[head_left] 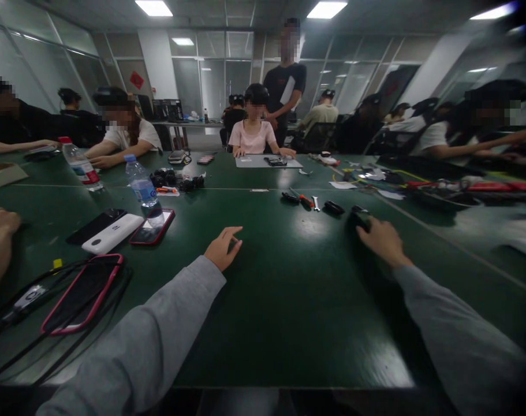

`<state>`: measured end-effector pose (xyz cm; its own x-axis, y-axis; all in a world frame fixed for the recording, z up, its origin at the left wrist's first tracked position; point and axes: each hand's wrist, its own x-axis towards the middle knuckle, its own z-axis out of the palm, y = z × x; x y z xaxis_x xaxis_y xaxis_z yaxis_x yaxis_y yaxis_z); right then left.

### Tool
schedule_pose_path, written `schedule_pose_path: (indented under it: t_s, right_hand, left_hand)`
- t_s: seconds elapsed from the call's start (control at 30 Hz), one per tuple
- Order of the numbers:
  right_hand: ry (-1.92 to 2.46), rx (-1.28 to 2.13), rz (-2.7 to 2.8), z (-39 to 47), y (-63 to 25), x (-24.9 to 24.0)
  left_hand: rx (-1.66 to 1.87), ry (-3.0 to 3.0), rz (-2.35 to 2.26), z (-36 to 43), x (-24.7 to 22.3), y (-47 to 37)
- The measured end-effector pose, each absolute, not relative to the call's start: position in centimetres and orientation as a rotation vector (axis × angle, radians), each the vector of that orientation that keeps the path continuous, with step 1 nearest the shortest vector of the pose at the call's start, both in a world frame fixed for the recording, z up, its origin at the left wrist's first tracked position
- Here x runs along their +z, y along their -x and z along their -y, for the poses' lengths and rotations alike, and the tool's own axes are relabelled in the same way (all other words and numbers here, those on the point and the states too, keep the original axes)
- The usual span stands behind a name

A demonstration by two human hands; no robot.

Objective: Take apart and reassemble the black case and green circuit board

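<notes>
My left hand hovers over or rests on the middle of the green table, its fingers stretched forward, thumb apart and nothing between them. Farther right, my right hand has its thumb and fingers at a small black object, whose kind I cannot make out; the grip is partly hidden. Left of it, in a loose row, lie a black oval item, a small silver wrench, an orange-and-black tool and another black item.
Phones, including a red-edged phone, a white power bank, cables and two water bottles, one with a blue cap, stand or lie on the left. Across the table a person sits at a grey mat. Wires and tools clutter the right.
</notes>
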<state>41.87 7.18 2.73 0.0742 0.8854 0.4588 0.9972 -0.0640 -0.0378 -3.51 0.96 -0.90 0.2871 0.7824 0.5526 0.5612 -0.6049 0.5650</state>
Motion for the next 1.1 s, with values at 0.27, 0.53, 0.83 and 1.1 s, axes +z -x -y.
schedule_pose_path:
  t_s: [0.27, 0.53, 0.83, 1.1]
  right_hand:
    - [1.295, -0.160, 2.135, -1.2, -16.0, 1.3]
    - [1.107, 0.178, 2.138, 3.2, -12.2, 1.0]
    - [1.078, 1.218, 1.467, 2.1, -13.0, -0.2]
    - [0.912, 1.608, 1.367, 1.4, -14.0, 0.7]
  left_hand:
    - [1.275, -1.265, -1.061, -1.5, -1.9, 2.1]
    - [1.431, -0.990, -1.016, -2.1, -2.1, 2.0]
    - [1.389, -0.876, -0.977, -1.3, -0.9, 2.2]
    - [1.418, -0.696, -0.888, -1.0, -0.3, 2.0]
